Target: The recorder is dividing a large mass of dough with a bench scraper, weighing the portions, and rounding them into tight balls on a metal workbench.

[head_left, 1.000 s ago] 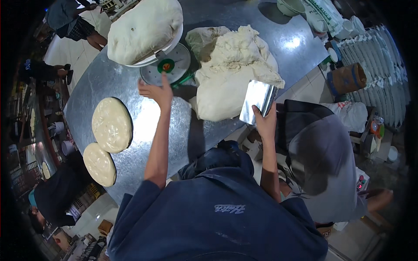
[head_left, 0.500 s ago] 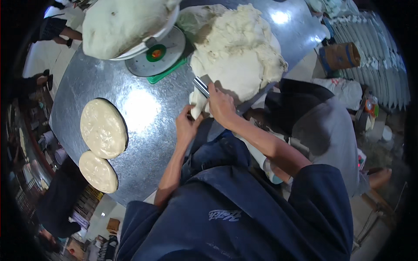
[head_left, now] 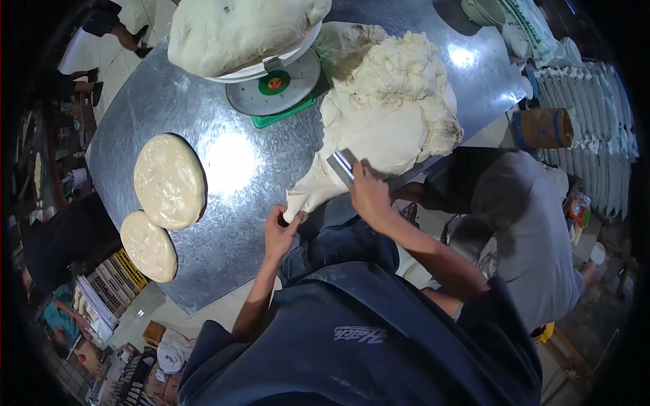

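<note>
A big pale mass of dough (head_left: 381, 128) lies on the metal table, rough and torn at its far end, smoother near me. My left hand (head_left: 279, 235) pinches a corner drawn out from it toward the table's near edge. The stretched flap (head_left: 313, 187) still joins the main mass. In my right hand (head_left: 372, 199) is a metal dough scraper (head_left: 341, 166), its blade resting on or just above the dough where the flap begins. Two flat rounds of dough sit to the left, a larger one (head_left: 169, 181) touching a smaller one (head_left: 149, 245).
Beyond the rounds stands a green scale (head_left: 284, 116) with a round metal pan; a white container (head_left: 298, 49) heaped with dough is over it. The metal table (head_left: 233, 250) has a near edge close to my body. At right a person in grey (head_left: 528, 216) is beside stacked sacks (head_left: 586, 128).
My left hand has pulled the dough corner toward me, stretching it into a longer flap. My right hand and scraper have shifted slightly right and nearer. The whole view has also shifted.
</note>
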### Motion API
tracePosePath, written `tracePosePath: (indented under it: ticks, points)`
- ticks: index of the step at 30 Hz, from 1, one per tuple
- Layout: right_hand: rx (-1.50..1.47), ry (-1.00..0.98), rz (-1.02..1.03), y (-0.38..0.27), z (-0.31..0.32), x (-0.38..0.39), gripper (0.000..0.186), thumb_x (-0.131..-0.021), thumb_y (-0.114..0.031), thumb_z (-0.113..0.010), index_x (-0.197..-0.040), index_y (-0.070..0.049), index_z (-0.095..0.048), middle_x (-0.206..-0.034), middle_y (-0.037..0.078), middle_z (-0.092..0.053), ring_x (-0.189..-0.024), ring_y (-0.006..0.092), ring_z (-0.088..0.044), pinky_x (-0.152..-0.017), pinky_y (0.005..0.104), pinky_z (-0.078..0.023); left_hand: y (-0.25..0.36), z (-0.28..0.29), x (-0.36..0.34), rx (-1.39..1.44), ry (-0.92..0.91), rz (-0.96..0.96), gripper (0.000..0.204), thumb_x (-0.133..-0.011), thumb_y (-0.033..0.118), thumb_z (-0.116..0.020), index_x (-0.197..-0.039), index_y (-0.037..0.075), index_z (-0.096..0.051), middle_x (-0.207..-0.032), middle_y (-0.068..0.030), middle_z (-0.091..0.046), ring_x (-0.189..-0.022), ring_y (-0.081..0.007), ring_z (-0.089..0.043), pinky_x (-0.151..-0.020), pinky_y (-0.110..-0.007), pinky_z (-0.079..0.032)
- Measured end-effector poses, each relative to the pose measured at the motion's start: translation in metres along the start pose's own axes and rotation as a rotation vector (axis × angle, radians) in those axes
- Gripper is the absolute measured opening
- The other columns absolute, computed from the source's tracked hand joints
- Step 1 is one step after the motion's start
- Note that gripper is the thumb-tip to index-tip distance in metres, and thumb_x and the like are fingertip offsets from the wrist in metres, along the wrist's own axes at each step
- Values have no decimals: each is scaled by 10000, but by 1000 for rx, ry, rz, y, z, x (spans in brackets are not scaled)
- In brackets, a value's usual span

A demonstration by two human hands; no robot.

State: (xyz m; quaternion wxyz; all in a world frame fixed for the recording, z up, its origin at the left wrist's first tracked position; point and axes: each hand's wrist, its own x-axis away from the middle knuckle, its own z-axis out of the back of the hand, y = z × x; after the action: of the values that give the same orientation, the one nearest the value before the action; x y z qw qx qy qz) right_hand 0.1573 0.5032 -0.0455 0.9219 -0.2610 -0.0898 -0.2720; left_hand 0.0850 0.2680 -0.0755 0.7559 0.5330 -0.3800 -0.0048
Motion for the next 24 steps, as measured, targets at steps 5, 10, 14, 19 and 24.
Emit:
tracePosePath:
  ticks: [5,10,14,19,24]
  points:
    - [17,249,-15,-24,-65,-30,407,-756,-23,-621,-1111,-39,-423,-976,218,-577,-780,415,-631,-640,508,-517,54,-20,-16,-151,61,-255,243,-783,127,-702,-808,26,-483,-713,-15,-529,-683,-71,-479,-585,-235,-398]
    - [-393,189,-61,-19,-82,-61,566,-753,-229,-721,-1164,-29,-388,-870,270,-618,-807,463,-596,-679,543,-472,177,-6,-34,-199,81,-623,250,-745,137,-688,-816,39,-469,-707,-24,-485,-681,-85,-465,-548,-256,-391]
    - [-434,134,58,-4,-65,-52,648,-733,-282,-752,-1186,0,-384,-909,282,-620,-857,465,-602,-724,519,-480,300,40,-45,-149,96,-1150,355,-708,123,-679,-980,48,-463,-937,-65,-537,-783,-138,-552,-640,-255,-471]
    - [-392,121,45,-4,-57,-48,643,-723,-317,-772,-1142,-19,-386,-865,302,-617,-833,491,-593,-695,537,-468,424,78,-114,-191,-54,-1123,394,-768,183,-610,-1104,26,-476,-971,-89,-553,-812,-167,-580,-714,-293,-502]
    - [-463,106,83,0,-54,-42,685,-706,-397,-788,-1124,-4,-414,-918,317,-604,-908,492,-572,-747,520,-464,407,140,-221,164,-189,-991,341,-818,225,-599,-1083,10,-603,-918,-75,-590,-799,-160,-585,-710,-286,-482]
